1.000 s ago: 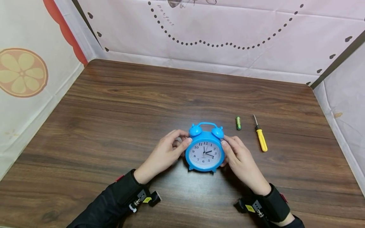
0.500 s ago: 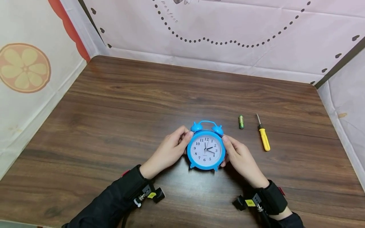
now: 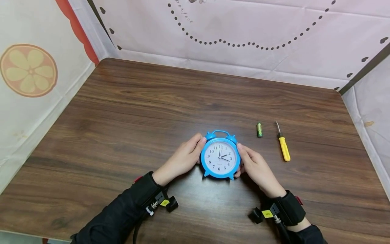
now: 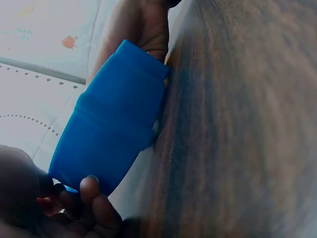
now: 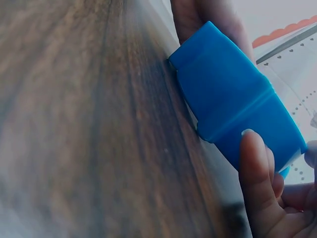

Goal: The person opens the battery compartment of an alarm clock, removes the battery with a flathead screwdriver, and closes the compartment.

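A blue twin-bell alarm clock [image 3: 220, 158] with a white dial faces up toward the head camera near the middle of the table. My left hand [image 3: 184, 156] grips its left edge, the thumb at the upper side of the rim. On the opposite side my right hand [image 3: 257, 168] holds the rim between thumb and fingers. Both wrist views show the clock's blue underside, the left wrist view with the casing [image 4: 111, 114] tilted over the wood and the right wrist view with fingertips [image 5: 253, 148] against it. The back of the clock is hidden.
A small green battery [image 3: 259, 130] lies to the right beyond the clock. Beside it is a screwdriver [image 3: 284, 145] with a yellow handle, its tip pointing away. The brown wooden table [image 3: 122, 118] is bounded by white printed sheets [image 3: 228, 30] at the back and sides.
The left fingers, bent and looser a second ago, now lie closer along the clock's edge. The clock leans back slightly more. The whole scene has shifted a little as the head view moved.
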Demonstrator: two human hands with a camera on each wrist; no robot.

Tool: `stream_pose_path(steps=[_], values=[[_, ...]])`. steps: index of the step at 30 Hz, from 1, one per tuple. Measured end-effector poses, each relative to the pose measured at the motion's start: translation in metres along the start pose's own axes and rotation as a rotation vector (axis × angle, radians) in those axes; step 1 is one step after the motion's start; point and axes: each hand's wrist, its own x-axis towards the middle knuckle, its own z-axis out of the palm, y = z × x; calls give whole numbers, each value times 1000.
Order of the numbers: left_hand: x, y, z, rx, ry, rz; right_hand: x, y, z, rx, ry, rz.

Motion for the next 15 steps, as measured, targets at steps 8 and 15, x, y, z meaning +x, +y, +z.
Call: stream_pose_path(steps=[8,15], values=[[2,1,-1,44,-6,-9,6,2,1,23,7,8],[2,0,-1,73,-7,-23,6,3,3,-9,2,-19]])
